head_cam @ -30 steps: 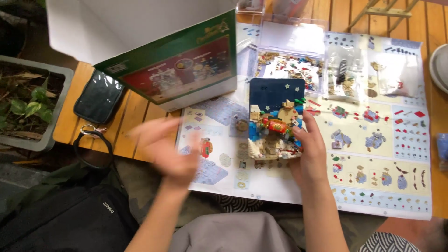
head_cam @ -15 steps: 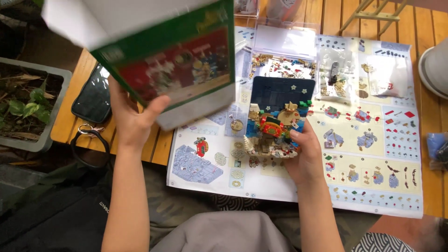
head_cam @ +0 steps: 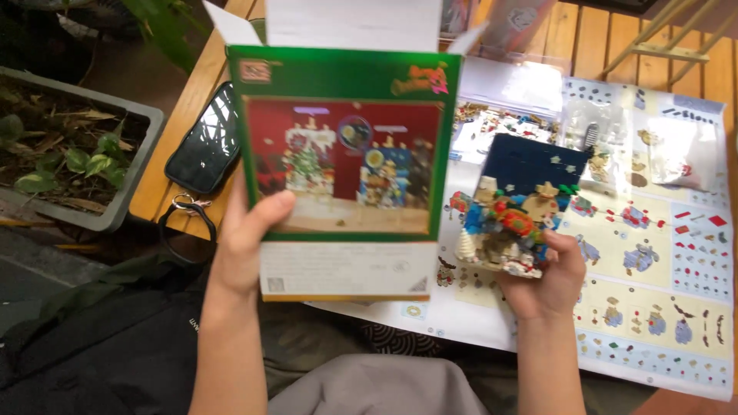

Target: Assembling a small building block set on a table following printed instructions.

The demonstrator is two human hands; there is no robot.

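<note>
The green and red cardboard box [head_cam: 346, 165] stands upright, lifted over the wooden table's [head_cam: 165, 204] near-left edge, clasped by the left hand [head_cam: 246, 238]. Just right, the right hand [head_cam: 547, 278] grips a colourful brick-built model [head_cam: 516, 211] above the paper instruction sheet [head_cam: 653, 284].

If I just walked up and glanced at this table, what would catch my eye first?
Most likely the big green and red box, held up by the left hand in the middle of the view with its white flaps open. Next, the colourful small-brick model with a dark blue backdrop, held in the right hand over a large printed instruction sheet. A black phone lies at the table's left edge.
</note>
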